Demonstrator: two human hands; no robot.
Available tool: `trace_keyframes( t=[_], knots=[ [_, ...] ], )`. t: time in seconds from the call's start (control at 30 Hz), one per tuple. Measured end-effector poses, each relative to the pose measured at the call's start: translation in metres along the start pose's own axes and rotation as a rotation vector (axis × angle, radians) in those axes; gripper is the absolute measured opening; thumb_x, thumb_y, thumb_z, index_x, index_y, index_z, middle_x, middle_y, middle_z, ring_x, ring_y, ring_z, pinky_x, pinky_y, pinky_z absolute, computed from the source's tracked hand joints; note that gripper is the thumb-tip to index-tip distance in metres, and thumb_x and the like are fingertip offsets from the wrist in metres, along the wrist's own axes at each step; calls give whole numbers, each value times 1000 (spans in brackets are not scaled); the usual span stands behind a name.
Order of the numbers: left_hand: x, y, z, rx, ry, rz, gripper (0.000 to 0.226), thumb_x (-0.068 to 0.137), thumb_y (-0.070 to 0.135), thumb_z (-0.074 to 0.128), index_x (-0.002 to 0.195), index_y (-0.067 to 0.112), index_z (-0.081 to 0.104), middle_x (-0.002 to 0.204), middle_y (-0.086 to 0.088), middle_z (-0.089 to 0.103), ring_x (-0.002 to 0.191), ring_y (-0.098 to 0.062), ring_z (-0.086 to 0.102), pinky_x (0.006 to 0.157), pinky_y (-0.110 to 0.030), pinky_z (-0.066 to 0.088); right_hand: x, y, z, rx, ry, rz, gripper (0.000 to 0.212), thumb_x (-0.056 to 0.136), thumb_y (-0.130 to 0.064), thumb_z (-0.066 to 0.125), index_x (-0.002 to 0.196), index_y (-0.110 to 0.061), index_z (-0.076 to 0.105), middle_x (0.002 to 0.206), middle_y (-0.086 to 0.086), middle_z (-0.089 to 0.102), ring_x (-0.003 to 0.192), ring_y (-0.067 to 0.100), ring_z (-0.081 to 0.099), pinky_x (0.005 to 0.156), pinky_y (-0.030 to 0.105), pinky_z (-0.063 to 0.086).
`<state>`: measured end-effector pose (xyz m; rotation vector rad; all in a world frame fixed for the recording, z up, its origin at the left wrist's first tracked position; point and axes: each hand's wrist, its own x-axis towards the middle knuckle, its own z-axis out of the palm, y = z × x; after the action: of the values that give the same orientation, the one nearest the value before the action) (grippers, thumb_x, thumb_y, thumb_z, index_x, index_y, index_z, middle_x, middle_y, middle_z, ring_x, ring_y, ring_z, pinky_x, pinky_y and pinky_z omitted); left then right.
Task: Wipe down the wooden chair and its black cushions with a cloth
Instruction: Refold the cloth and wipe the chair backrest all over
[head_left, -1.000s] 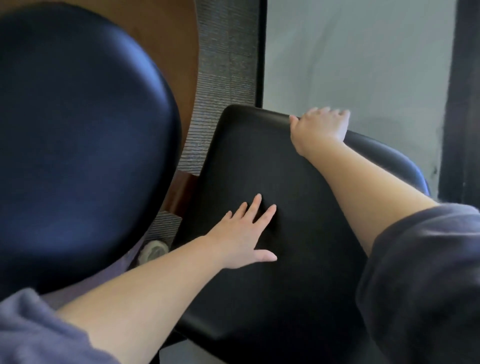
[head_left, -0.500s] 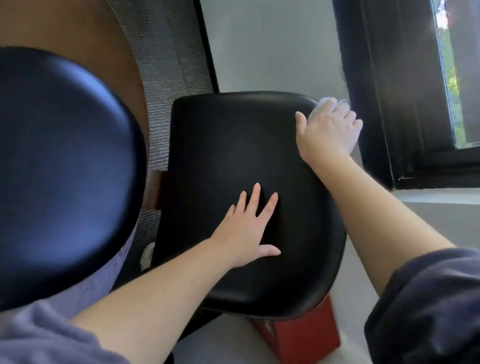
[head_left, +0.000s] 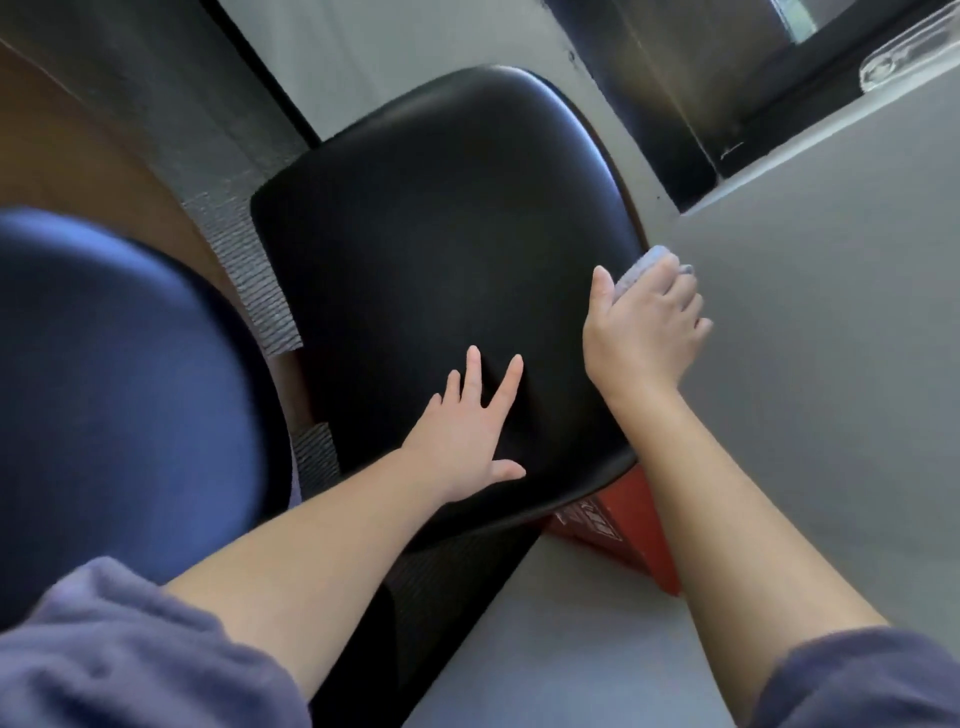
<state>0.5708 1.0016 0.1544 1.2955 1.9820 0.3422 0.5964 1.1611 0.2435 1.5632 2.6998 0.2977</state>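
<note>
**Wiping the side rim of the seat cushion**

The left hand (head_left: 467, 436) lies flat on the black seat cushion (head_left: 415, 234), fingers (head_left: 471, 374) straight and spread, probably to steady the chair against the wiping stroke. The right hand (head_left: 647, 325) works at the cushion's right rim. Its fingers curl over a pale grey cloth (head_left: 641, 262), bunched so that it wraps the edge. A second dark cushion (head_left: 104, 389) sits at left, with brown wood (head_left: 72, 156) beyond it. A red box (head_left: 623, 535) under the seat carries pale print, too blurred to read; no other label shows.
</note>
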Motion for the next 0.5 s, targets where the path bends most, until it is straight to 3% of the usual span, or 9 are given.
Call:
trace_keyframes(
  t=[0.13,0.37,0.5],
  knots=[
    [-3,1,8,35,23,-6,114,85,65,55,147,25,-33,156,-26,-25,148,-43,10,115,-45,31,-37,18,8,55,36,130,63,98,-52,31,141,-6,32,137,16,45,120,36,46,95,46,34],
    [-7,1,20,181,89,-3,112,85,69,47,148,17,-29,157,-28,-18,144,-39,26,106,-37,40,-63,30,23,360,159,291,47,101,-42,32,136,-12,43,127,9,54,116,30,51,90,42,36],
    [-6,-3,29,205,124,-5,115,83,69,48,147,17,-31,158,-26,-19,149,-38,12,114,-42,33,-87,38,33,627,204,402,42,101,-41,26,129,-18,47,109,-5,65,115,16,54,95,42,37]
  ],
)
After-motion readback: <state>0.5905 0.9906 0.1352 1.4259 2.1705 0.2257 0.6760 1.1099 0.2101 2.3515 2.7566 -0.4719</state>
